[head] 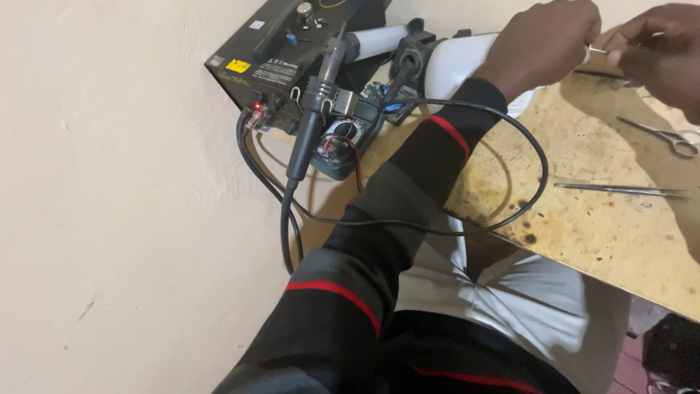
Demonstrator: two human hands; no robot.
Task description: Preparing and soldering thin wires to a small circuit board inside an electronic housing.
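Scissors (pixel 674 136) and tweezers (pixel 620 190) lie near the tabletop's (pixel 605 233) right edge; a black station (pixel 270 51) and multimeter (pixel 343 142) sit at its far left corner.

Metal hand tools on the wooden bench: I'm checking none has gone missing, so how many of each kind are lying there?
Scissors: 1
Tweezers: 1
Total: 2
Both lie on the bench beside the right hand, untouched.

A black long sleeve (pixel 394 211) with thin red bands at cuff, forearm and upper arm is worn on the left arm. Grey panels are set between the bands. Light grey trousers (pixel 525 299) are worn. The hands are bare.
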